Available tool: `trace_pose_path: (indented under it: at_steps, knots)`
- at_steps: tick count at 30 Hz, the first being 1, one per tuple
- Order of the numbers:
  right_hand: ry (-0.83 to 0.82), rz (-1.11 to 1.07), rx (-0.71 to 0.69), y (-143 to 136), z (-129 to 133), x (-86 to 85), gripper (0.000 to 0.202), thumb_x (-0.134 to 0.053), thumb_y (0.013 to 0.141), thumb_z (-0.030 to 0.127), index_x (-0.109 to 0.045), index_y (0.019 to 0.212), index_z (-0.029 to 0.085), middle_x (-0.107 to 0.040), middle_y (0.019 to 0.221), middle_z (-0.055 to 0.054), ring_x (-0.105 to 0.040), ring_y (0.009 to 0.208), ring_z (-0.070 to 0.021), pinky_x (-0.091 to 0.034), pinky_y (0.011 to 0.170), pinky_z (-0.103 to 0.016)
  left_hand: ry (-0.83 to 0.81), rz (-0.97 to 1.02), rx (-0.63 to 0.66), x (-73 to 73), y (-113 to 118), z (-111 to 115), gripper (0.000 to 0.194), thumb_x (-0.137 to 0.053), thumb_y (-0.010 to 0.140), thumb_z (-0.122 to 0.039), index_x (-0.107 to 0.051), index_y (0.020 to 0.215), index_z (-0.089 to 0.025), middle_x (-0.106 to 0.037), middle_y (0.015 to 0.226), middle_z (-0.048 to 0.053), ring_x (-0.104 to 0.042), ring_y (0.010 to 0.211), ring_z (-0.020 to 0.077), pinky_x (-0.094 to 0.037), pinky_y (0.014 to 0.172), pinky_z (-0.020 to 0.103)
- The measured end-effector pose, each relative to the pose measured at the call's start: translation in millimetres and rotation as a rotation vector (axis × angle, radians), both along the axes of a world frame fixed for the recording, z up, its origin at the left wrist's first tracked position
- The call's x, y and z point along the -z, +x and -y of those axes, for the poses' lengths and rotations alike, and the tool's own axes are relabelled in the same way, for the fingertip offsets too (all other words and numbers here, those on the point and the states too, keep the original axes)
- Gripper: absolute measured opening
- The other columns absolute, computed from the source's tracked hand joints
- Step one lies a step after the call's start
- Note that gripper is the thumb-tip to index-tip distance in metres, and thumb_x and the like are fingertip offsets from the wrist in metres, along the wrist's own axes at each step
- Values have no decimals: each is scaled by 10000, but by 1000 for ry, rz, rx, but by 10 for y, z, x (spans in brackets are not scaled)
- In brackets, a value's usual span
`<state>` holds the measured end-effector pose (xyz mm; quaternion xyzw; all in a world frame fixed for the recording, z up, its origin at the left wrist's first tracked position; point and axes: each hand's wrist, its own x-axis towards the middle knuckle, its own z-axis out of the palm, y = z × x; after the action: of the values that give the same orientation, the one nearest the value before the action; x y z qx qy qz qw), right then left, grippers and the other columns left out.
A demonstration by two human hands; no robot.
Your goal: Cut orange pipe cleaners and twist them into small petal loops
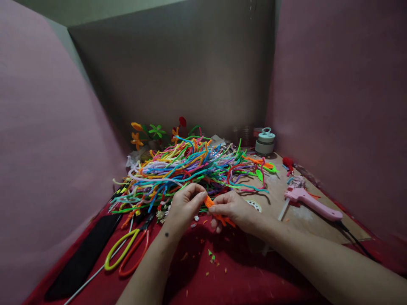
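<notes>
An orange pipe-cleaner piece stretches between my two hands, above the red cloth. Its upper left end is pinched between the thumb and fingers of my left hand. My right hand has thumb and forefinger closed on its lower part, and orange strands stick out beneath the fingers. Just behind the hands lies a big heap of many-coloured pipe cleaners.
Scissors with yellow and red handles and a black flat object lie left. At right, a pink glue gun rests on a brown board. Behind are a lidded jar and fuzzy flowers.
</notes>
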<state>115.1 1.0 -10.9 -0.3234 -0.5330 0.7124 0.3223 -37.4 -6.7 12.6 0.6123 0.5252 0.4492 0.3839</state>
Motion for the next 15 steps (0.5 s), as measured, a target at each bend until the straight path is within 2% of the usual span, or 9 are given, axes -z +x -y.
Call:
trace_pose_path:
  at_steps: [2,4,9,15]
  knots:
    - [-10,-9,-5,-1,12,-10,222,-634,615,331,-569,592,120,-602,460,-13,-520,355,-108,-380,387,-209,-177,149,88,4,-10,-6,210,-605,715,-375,-578,764,-172,-423,424,-74,-302,324,50,-213,333,176]
    - [-14,-15,-13,-3,20,-16,228,-637,614,335,-589,602,112,-600,462,-15,-518,358,-105,-382,390,-208,-271,223,144,15,-20,-11,251,-620,704,-398,-583,768,-159,-434,412,-69,-302,310,44,-194,315,167]
    - [4,-39,-25,-11,19,-12,215,-636,618,320,-621,625,106,-627,526,-27,-550,415,-108,-438,461,-230,-283,192,69,30,-9,-20,267,-646,676,-379,-551,606,-140,-468,400,-45,-330,290,44,-188,292,164]
    - [-65,-30,-16,-20,1,41,246,-651,622,342,-641,689,106,-647,554,-41,-583,452,-140,-463,500,-268,-273,166,47,-12,94,19,243,-684,618,-317,-543,549,-131,-444,393,-58,-309,301,26,-191,307,159]
